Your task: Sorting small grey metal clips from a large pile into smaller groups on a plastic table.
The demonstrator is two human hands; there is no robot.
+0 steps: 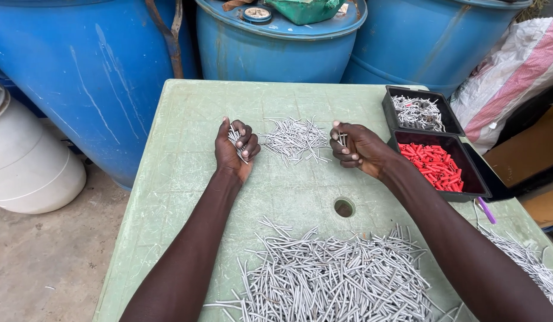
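My left hand (234, 149) rests on the pale green plastic table (187, 179), fingers curled around a small bundle of short grey metal pins (237, 143). My right hand (357, 148) pinches a few of the same pins between thumb and fingers. Between both hands lies a small heap of short grey pins (294, 140). A much larger heap of longer grey rods (336, 277) covers the table's near side, between my forearms.
At the right stand two black trays, one with grey pins (418, 113), one with red caps (434, 166). A purple pen (486, 210) lies beside them. A round hole (344, 207) marks the table middle. Blue barrels (276, 45) and a white drum (26, 161) stand around.
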